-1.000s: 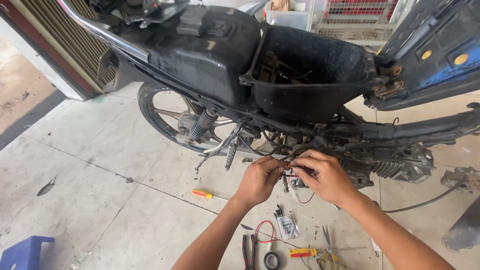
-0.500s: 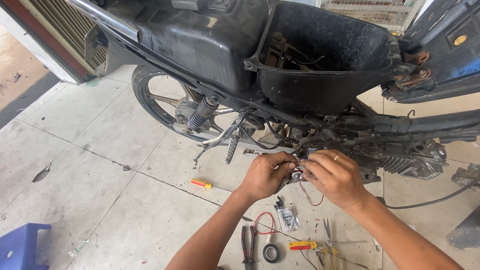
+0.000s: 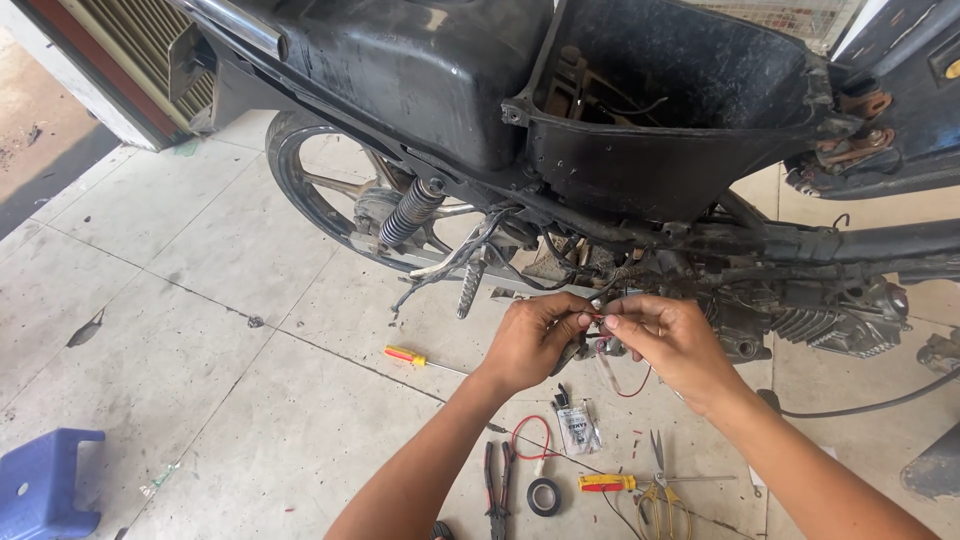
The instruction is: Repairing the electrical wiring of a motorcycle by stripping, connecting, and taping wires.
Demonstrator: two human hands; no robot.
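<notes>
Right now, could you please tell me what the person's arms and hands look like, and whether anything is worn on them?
Both forearms are bare, with no sleeves in view. The left hand and right hand wear no gloves. I can make out no watch or wristband.

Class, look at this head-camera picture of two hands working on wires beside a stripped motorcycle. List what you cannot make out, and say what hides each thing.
1. Head view: the wire ends pinched between the left hand and right hand; fingers cover them.
2. Front of the motorcycle: cut off by the right edge.
3. Scissors tips: cut off by the bottom edge.
4. Small packet contents: too small to tell.
5. Blue stool: partly cut by the left edge.
</notes>
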